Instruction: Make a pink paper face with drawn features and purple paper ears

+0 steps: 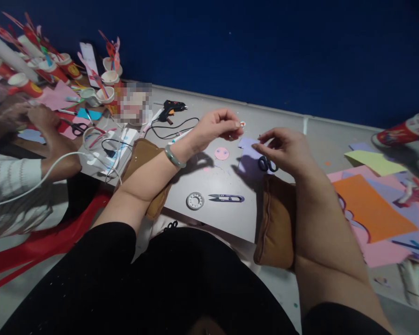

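My left hand, with a bracelet at the wrist, is raised above the table, its fingers pinched together. A small white piece with a red mark shows right at its fingertips; whether they grip it I cannot tell. To the right, my right hand hovers with thumb and fingers apart over purple paper and dark-handled scissors. Between the hands a pink paper circle with two eye-like marks lies flat. Nearer me are a white tape-like ring and purple thread snips.
Brown cushions sit under my forearms at the table edge. A black glue gun with its cable lies at the back left. Coloured sheets, including orange paper, cover the right. At left, another person's hand works near paper cups.
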